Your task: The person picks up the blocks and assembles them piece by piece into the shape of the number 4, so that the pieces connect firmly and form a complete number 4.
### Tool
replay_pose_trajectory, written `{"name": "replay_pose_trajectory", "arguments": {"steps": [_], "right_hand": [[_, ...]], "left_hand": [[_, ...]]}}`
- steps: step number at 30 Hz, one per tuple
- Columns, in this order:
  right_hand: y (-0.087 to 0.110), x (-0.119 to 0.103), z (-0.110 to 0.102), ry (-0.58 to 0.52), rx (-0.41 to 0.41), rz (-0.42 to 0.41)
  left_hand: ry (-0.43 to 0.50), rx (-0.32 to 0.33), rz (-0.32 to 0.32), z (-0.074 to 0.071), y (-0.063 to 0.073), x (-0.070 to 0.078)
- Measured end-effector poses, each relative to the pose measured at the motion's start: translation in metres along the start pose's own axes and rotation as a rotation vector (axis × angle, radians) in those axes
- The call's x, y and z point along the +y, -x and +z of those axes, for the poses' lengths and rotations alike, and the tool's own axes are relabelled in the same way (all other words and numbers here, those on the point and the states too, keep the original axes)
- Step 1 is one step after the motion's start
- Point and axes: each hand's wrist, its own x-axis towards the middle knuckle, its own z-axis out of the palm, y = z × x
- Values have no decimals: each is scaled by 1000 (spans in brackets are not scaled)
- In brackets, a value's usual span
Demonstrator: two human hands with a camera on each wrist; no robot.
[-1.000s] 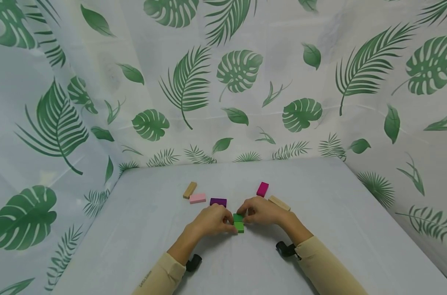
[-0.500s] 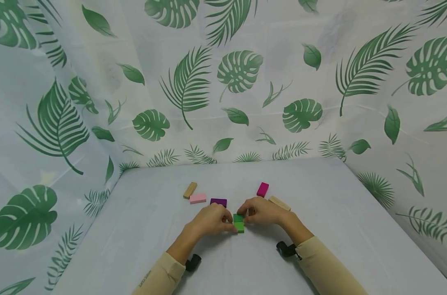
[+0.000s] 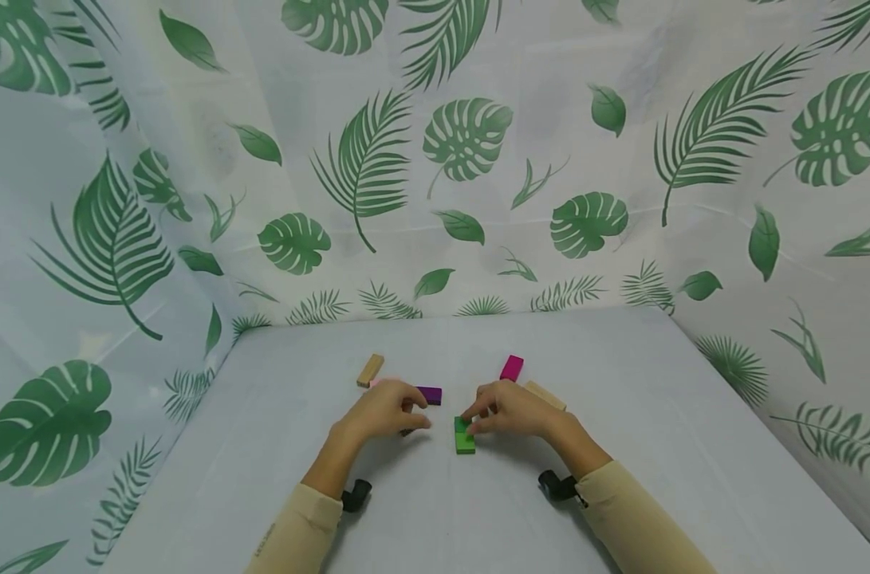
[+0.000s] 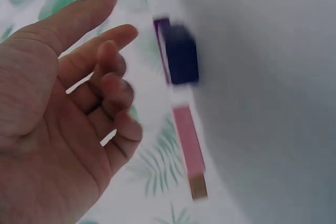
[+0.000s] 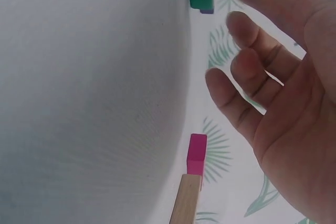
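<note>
Two green wooden blocks lie end to end in the middle of the table: a dark green block [image 3: 461, 423] behind and a light green block [image 3: 466, 445] in front. My right hand [image 3: 513, 408] is just right of them, index finger and thumb spread at the dark green one; whether they touch it is unclear. In the right wrist view its fingers are loosely bent, with nothing in the palm. My left hand [image 3: 384, 410] hovers left of the green pair, fingers apart and holding nothing. A dark blue block [image 4: 182, 59] stands close beyond its fingertips, mostly hidden from the head view.
Behind my left hand lie a purple block [image 3: 431, 395], a partly covered pink block [image 4: 189, 140] and a tan block [image 3: 370, 371]. A magenta block [image 3: 511, 367] and a pale wooden block [image 3: 545, 395] are behind my right hand. Leaf-patterned cloth walls surround the white table [image 3: 585, 343].
My left hand has left the green blocks and moved left, now covering most of the pink block. My right thumb has shifted slightly over the green blocks, which stay in place.
</note>
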Motion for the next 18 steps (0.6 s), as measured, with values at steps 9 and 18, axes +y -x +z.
{"name": "replay_pose_trajectory", "arguments": {"steps": [9,18], "right_hand": [[0,-5,4,60,-9,52],[-1,-5,7,68,3,53]], "left_hand": [[78,-35,-83,-10,5,-29],[75,-37,-74,-7,5,-29]]}}
